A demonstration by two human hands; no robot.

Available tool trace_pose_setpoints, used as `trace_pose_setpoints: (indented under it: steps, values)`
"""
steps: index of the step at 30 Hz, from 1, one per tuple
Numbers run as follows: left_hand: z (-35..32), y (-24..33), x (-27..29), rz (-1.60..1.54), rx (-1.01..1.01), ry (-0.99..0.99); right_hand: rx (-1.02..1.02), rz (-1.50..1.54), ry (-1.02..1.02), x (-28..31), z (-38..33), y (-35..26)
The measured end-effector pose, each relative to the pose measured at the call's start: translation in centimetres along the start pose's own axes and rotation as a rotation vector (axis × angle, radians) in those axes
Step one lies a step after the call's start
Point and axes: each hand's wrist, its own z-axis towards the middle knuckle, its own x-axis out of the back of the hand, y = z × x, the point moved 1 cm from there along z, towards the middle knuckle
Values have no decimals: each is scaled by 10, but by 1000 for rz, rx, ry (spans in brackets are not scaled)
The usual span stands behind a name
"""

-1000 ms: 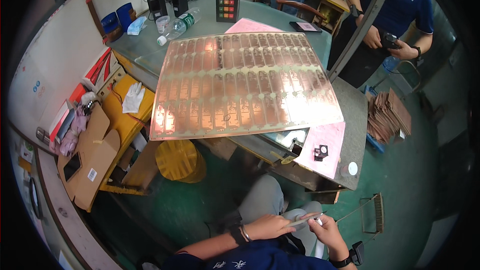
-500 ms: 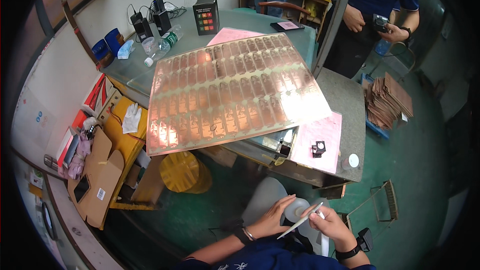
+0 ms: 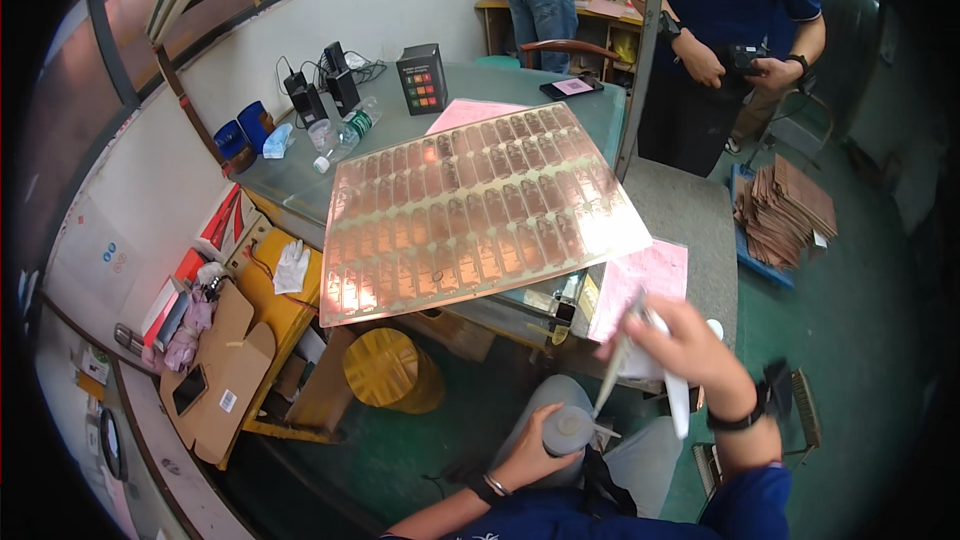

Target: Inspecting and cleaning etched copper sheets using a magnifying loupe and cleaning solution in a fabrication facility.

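In my left hand [image 3: 535,455], fingers curl round a translucent, round container [image 3: 568,429] seen from above, held over my lap. A thin pale pointed tool [image 3: 612,378] is gripped in my right hand [image 3: 685,340], its tip close beside the container. A white pen-like piece [image 3: 677,405] hangs below the same hand; motion blur hides how it is held. Ahead, a large copper-coloured panel [image 3: 470,202] with rows of repeated elongated patterns lies tilted over the glass-topped table [image 3: 400,105]. Behind my right hand is a pink sheet [image 3: 640,275], partly covered.
A yellow round stool [image 3: 392,370] stands below the table. On the left are an opened cardboard box [image 3: 235,340] and a white glove [image 3: 291,267]. A bottle [image 3: 352,127] and black box [image 3: 422,79] stand behind the panel. Another person [image 3: 735,50] stands at far right near stacked brown boards [image 3: 785,210].
My right hand has risen and moved right with the tool, covering the small black cube on the pink sheet. My left hand now wraps round the container. The view has shifted slightly.
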Motion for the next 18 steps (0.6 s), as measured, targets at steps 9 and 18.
trace_pose_setpoints:
  steps: [9, 18]
  values:
    - [-19, 2, 6, 111, -13, 68, -69, 367, -42, -39, 178, -55]
    - [-38, -8, 41, 120, 13, 239, -115, 475, -117, -73, 216, -54]
